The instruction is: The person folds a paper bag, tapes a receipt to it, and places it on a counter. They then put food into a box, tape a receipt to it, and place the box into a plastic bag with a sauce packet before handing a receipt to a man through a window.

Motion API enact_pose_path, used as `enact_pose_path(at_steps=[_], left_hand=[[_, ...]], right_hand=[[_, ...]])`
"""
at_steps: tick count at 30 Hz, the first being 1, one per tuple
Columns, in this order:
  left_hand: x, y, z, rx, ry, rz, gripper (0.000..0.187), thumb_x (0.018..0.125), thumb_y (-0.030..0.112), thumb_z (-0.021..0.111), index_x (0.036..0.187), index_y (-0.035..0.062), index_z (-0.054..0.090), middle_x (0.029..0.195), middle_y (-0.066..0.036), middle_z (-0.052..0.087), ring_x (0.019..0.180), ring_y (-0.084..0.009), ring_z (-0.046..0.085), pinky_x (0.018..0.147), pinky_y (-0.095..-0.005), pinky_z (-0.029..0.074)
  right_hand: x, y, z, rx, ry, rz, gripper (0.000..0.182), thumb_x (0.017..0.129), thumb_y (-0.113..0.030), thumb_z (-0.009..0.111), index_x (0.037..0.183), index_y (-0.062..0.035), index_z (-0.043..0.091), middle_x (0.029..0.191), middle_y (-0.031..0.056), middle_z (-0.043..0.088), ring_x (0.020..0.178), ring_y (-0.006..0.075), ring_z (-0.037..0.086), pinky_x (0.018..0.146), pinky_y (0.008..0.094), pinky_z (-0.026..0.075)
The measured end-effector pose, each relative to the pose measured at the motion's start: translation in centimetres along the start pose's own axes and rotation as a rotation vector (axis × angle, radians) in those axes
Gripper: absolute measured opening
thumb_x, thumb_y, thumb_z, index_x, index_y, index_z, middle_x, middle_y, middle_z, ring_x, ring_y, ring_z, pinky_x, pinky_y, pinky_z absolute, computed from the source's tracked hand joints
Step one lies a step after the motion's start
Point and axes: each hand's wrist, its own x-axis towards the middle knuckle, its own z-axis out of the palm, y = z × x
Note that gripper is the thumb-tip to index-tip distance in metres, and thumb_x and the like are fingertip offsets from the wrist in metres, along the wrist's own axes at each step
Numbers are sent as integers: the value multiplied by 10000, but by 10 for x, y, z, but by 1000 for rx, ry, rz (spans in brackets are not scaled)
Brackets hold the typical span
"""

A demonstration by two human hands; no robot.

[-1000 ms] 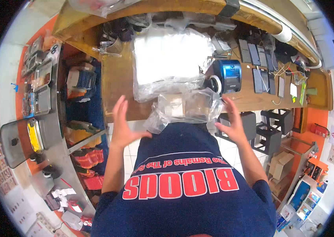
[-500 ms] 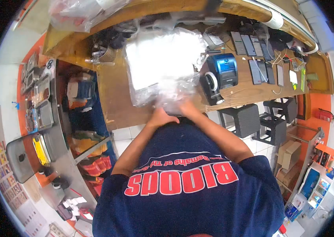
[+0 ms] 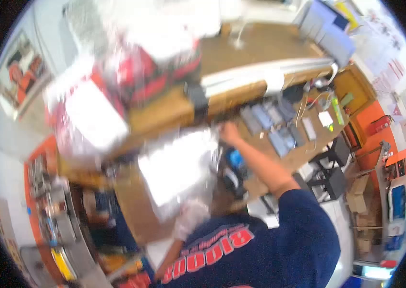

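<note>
A bright white package in clear plastic (image 3: 176,163) lies on the wooden desk (image 3: 133,204), its surface washed out by glare. My left hand (image 3: 192,218) is at its near edge, looking pale as if clear plastic covers it; blur hides its fingers. Stretched forward, my right hand (image 3: 229,133) is beside the far right corner of the package, above the blue device (image 3: 235,158). Motion smears its fingers, so I cannot make out whether it holds anything. A black tape dispenser (image 3: 231,180) stands between the package and the desk's near edge.
Several phones (image 3: 260,117) lie on the right of the desk, with cables around them. Above the desk runs a wooden shelf (image 3: 157,113) bearing plastic-wrapped bundles (image 3: 95,117). Dark stools (image 3: 332,180) stand at the right, and a metal-edged shelf unit (image 3: 63,221) at the left.
My hands, together at the package's near edge before, are now apart. The right has gone forward to the far corner; the left stays near. The view has tilted up, showing more of the upper shelf.
</note>
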Motion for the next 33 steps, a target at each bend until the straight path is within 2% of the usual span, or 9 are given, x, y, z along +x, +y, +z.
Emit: enact_pose_path(at_steps=[2, 3, 4, 5, 17, 23, 25, 30, 33], left_hand=[[6, 9, -9, 20, -12, -93, 449, 767, 260, 792, 1180, 123, 680, 1330, -59, 599, 1321, -274, 430, 1047, -486, 376], [11, 13, -12, 28, -18, -136, 449, 766, 260, 793, 1179, 123, 680, 1327, -60, 599, 1318, -274, 431, 1046, -486, 376], [17, 17, -14, 41, -25, -173, 450, 765, 261, 793, 1177, 122, 679, 1325, -60, 599, 1316, -275, 431, 1045, -486, 376], [23, 20, -15, 56, -31, -204, 450, 764, 262, 794, 1176, 122, 679, 1323, -61, 599, 1314, -275, 432, 1044, -486, 376], [38, 13, -23, 152, -84, -273, 453, 756, 271, 800, 1164, 119, 675, 1295, -69, 600, 1285, -281, 437, 1033, -488, 377], [40, 3, -20, 240, -267, -149, 494, 727, 283, 821, 1165, 112, 669, 1267, -98, 588, 1253, -306, 440, 1033, -457, 382], [34, 0, -23, 74, -197, -37, 564, 719, 273, 828, 1209, 84, 622, 1245, -110, 587, 1236, -316, 457, 1050, -450, 374], [24, 12, -37, -460, -135, -242, 856, 706, 221, 862, 1334, -49, 346, 1233, -164, 575, 1125, -284, 563, 1033, -396, 432], [21, 25, -30, -707, -11, -227, 814, 678, 201, 881, 1276, -33, 381, 1184, -157, 573, 1112, -248, 569, 952, -382, 488]], right_hand=[[68, 87, 50, -378, 313, -19, 237, 835, -128, 598, 978, 1, 736, 1018, 255, 715, 958, 400, 705, 816, 477, 589], [92, 97, 52, -468, -62, 59, 267, 840, -137, 591, 1011, 13, 732, 1085, 274, 696, 1038, 405, 692, 848, 467, 591], [67, 64, 30, -376, -22, 131, 280, 863, -138, 582, 1039, 21, 731, 1159, 261, 690, 1092, 389, 683, 874, 472, 590], [77, 73, 49, -396, 5, 255, 275, 904, -145, 548, 1047, -24, 750, 1130, 165, 727, 1053, 350, 707, 890, 485, 581], [65, 67, 27, -363, 119, 113, 221, 851, -116, 582, 919, -23, 770, 995, 199, 740, 912, 353, 732, 808, 457, 596], [15, 56, -22, 179, 588, -35, 153, 849, -119, 660, 886, 5, 741, 892, 171, 746, 768, 314, 732, 679, 412, 590], [-9, 50, -36, 1263, 563, 112, 156, 915, -115, 675, 1001, 12, 702, 855, 113, 723, 687, 211, 691, 617, 338, 566], [-125, -37, -128, 1608, 637, -5, 211, 958, -110, 682, 1119, 21, 644, 921, 100, 690, 725, 153, 650, 652, 275, 547], [-165, -61, -151, 1658, 661, -119, 216, 961, -97, 675, 1139, 21, 643, 917, 101, 690, 714, 158, 647, 647, 282, 545]])
